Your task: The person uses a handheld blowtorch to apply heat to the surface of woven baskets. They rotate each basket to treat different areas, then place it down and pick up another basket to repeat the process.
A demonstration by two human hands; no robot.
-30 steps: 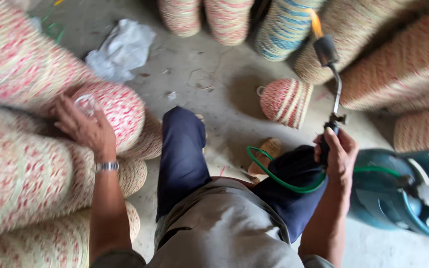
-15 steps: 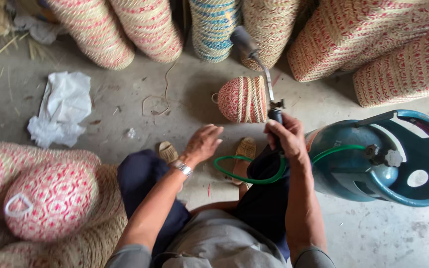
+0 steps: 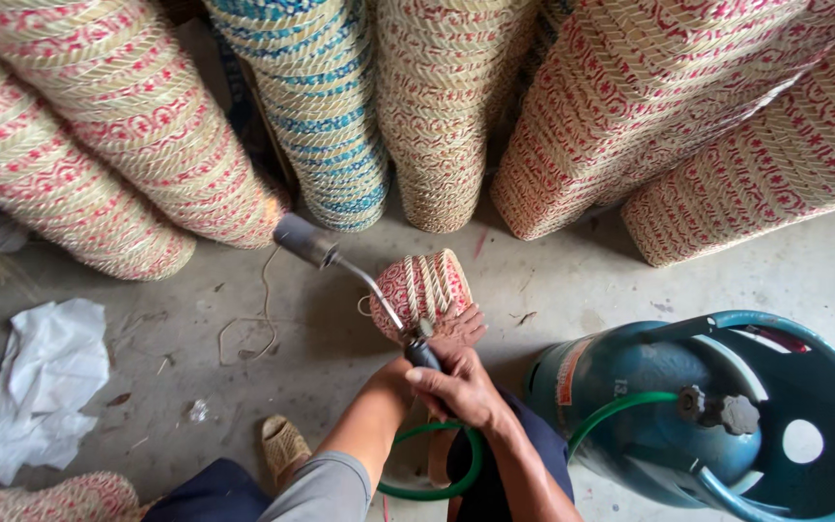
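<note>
Left hand (image 3: 451, 329) moved onto small basket (image 3: 424, 290); right hand (image 3: 461, 387) grips torch (image 3: 340, 266) near stacks.

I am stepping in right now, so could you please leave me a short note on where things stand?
Right hand: shut on the gas torch at its handle. The nozzle points up-left, away from the basket, with no flame visible.
Left hand: against the small red woven basket; grip mostly hidden.
Gas cylinder stands to the right, and the green hose loops to the torch.
Done: torch and basket in hand.
Left: the basket shows no torch marks.
</note>
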